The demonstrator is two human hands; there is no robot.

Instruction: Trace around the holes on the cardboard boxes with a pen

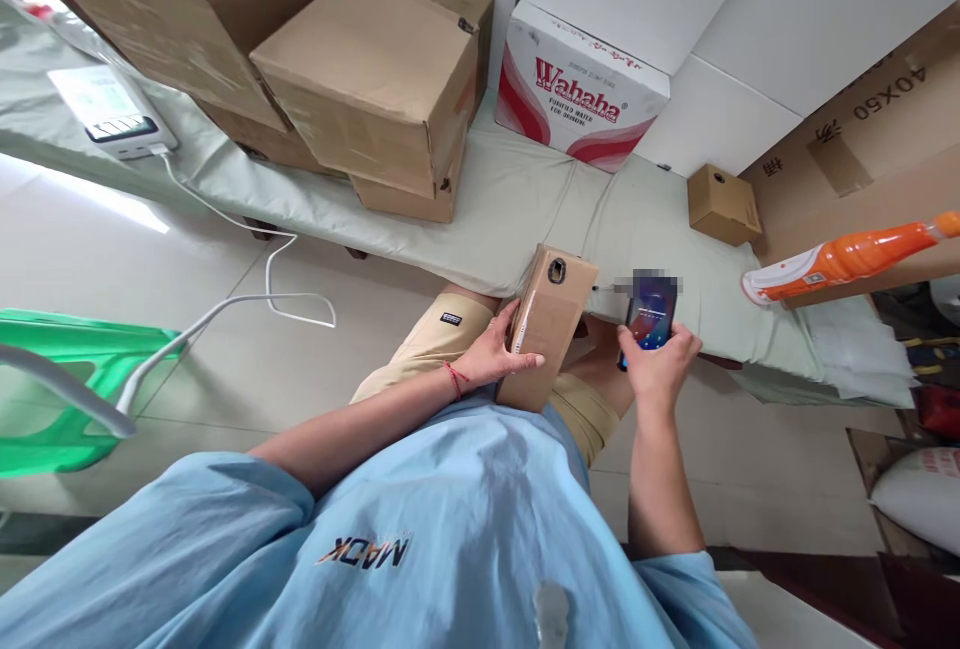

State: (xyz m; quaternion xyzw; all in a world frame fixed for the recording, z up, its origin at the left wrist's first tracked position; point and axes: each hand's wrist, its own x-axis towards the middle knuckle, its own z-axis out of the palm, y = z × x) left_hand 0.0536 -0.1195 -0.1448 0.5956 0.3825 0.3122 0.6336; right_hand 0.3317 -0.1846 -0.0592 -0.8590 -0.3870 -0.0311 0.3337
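Cardboard box: being held by the left hand, left of the right hand, near the blue shirt. Spreading the left thumb across the broad face, curling the left fingers along the box's left edge. Gripping a phone by its sides between thumb and fingers of the right hand, showing a lit screen. Seemingly handling box and phone at once as the present step, well supported on each side. Probably needing, for any next move, a firm left hold and a right thumb clear of the screen. Facing a Wahaha carton beyond both hands, with an orange bottle to the right of the right hand.
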